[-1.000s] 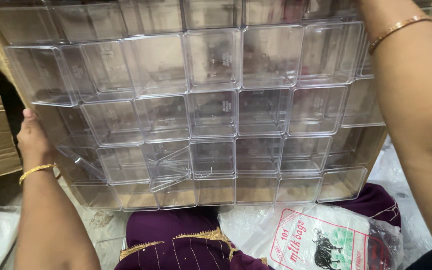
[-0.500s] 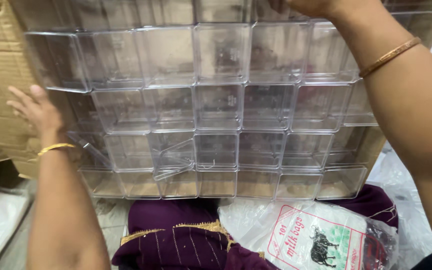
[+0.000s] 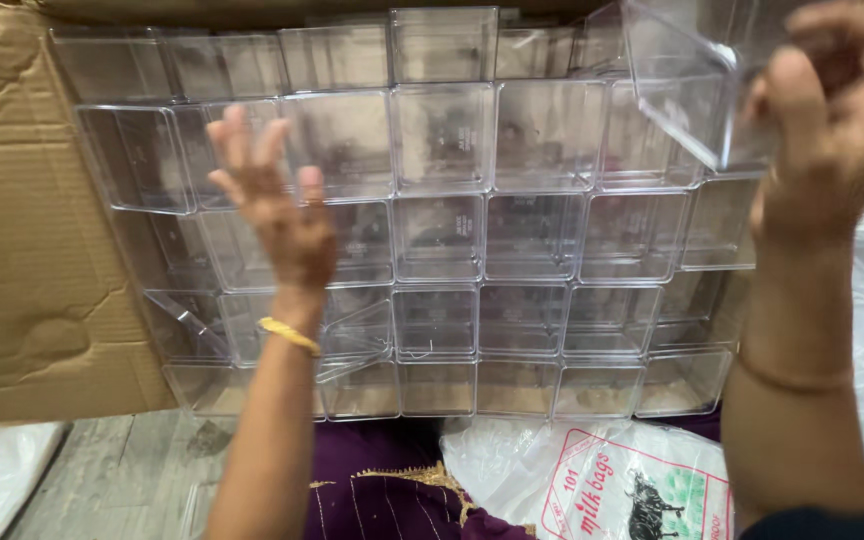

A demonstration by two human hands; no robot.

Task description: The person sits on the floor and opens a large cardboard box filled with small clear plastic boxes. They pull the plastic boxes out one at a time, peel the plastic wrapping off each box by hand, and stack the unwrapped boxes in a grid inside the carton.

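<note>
A brown cardboard carton lies open on a grey wooden floor, packed with a grid of clear plastic boxes. Above the grid's upper right corner, the right hand grips one lifted clear box. The left hand, fingers spread wide, is raised before the grid's left side; whether it touches is unclear.

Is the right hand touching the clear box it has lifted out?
Touching. The head view shows the right hand gripping the clear box at its edge, fingers wrapped against the plastic.
</note>
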